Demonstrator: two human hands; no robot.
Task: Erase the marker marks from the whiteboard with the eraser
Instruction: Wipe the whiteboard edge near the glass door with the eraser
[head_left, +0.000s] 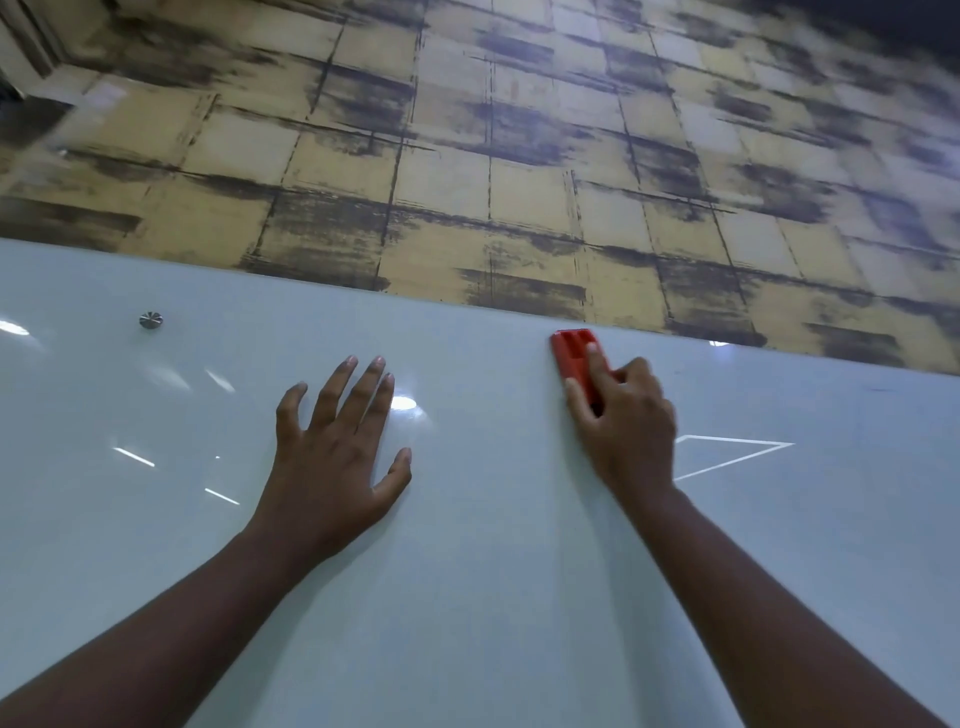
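At the upper left of the frame a metal mounting stud (150, 319) is sitting on the whiteboard (493, 545). Left of centre, your left hand (337, 441) is lying flat with fingers spread, bracing on the glass. Right of centre, your right hand (623, 426) is gripping the red eraser (574, 358) near the board's top edge. Keep it pressed flat and sweep toward the faint dark marks (878, 389) at the far right. No readable writing is showing.

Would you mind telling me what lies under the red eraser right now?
The red eraser, gripped by the right hand, sits flat on the whiteboard near its top edge. Any marker marks beneath it are covered and cannot be seen.
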